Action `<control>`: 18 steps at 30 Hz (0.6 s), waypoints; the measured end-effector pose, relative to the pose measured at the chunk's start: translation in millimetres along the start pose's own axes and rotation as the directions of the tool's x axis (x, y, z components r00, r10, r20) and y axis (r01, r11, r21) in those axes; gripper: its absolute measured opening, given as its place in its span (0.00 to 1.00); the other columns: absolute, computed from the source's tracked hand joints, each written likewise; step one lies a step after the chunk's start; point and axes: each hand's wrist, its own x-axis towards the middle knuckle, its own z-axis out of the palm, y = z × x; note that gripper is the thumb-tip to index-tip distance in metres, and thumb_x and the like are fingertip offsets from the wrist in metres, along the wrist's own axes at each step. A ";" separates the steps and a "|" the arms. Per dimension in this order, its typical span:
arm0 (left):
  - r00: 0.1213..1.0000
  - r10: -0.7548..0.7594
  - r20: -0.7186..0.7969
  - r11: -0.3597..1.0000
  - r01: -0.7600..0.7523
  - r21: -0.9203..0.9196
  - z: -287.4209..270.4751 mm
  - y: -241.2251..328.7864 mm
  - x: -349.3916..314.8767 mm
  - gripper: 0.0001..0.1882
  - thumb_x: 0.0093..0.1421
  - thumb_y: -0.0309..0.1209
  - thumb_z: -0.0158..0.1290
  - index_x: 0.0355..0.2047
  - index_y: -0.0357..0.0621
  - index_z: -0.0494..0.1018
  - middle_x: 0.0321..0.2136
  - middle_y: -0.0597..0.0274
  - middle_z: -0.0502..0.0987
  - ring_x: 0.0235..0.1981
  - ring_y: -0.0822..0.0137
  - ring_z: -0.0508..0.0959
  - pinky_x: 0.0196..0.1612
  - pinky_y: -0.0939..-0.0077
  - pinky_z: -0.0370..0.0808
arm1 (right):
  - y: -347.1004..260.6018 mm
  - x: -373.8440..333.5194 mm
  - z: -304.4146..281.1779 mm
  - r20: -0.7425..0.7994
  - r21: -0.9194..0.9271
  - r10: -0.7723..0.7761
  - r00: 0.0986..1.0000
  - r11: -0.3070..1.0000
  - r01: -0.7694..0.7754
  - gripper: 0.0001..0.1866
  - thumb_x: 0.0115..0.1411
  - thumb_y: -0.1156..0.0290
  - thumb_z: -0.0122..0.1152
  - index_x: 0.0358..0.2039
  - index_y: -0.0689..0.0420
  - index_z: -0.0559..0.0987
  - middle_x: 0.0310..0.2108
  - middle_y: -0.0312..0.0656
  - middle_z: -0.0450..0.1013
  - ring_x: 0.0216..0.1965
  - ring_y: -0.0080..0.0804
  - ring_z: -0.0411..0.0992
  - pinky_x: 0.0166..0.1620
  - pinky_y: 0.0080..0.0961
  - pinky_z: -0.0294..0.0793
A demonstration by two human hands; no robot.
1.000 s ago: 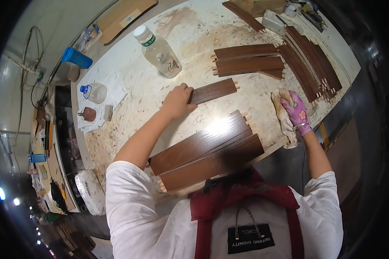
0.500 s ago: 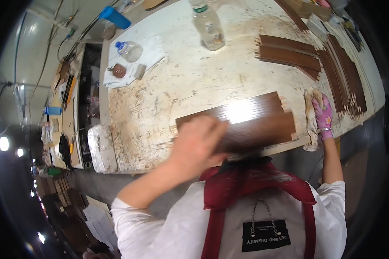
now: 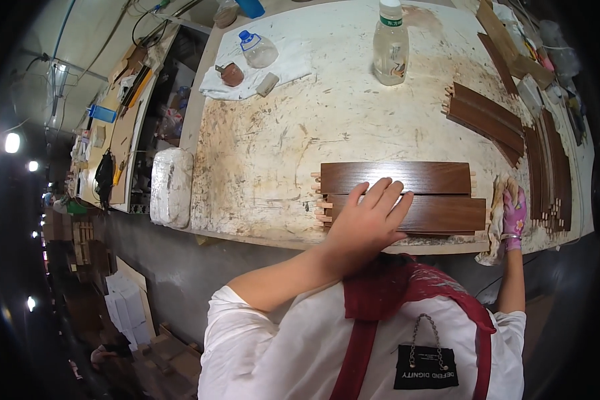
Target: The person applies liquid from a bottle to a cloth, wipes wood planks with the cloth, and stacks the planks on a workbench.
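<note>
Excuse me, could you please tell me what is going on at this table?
A person is handling brown boards with pegs at their ends. The bare left hand is spread over these boards at the near edge of the table. The right hand, in a pink flowered glove, holds a stained cloth just right of them. More boards lie farther right, and a clear bottle stands toward the far side.

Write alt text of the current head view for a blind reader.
A bare left hand spreads over brown peg-ended slats on a stained worktable; the pink-gloved right hand grips a cloth. More slats lie at right; a clear bottle stands farther back.
</note>
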 end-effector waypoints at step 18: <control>0.882 -0.129 0.453 0.525 0.448 -0.724 5.1 -118.1 28.1 0.17 0.65 0.36 0.44 0.47 0.39 0.72 0.44 0.56 0.76 0.47 0.64 0.73 0.52 0.74 0.67 | -181.8 -37.1 33.6 0.027 0.234 0.046 0.999 0.971 -0.051 0.27 0.55 0.68 0.60 0.52 0.69 0.66 0.45 0.46 0.70 0.44 0.31 0.70 0.48 0.24 0.68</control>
